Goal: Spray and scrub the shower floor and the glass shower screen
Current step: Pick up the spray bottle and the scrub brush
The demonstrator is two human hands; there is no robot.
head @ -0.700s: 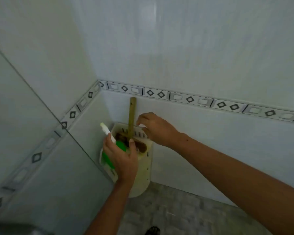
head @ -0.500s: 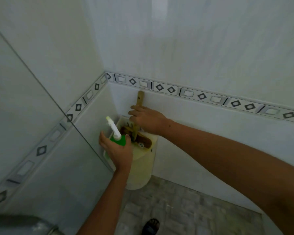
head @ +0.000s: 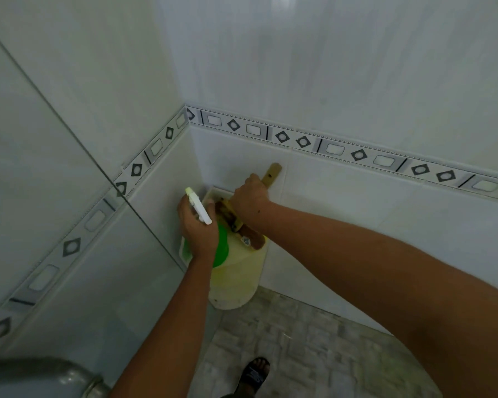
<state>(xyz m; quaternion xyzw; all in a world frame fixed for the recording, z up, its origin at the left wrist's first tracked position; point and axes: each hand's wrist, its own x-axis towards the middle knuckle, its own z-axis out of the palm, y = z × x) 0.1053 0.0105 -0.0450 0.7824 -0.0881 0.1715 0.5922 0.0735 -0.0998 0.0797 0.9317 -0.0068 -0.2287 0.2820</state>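
Over at the corner caddy (head: pixel 236 282) her right hand (head: pixel 249 198) has now closed around the brush (head: pixel 253 235) handle and tipped it out, while the left hand (head: pixel 199 225) grips the green spray bottle (head: pixel 220 248), so both tools are nearly free for the floor (head: pixel 299 349).

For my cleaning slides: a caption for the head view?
Left hand grips green spray bottle; right hand grips brush handle at corner caddy.

Corner caddy (head: pixel 236 277) hemmed by walls; open floor (head: pixel 299 349) below, rightward.
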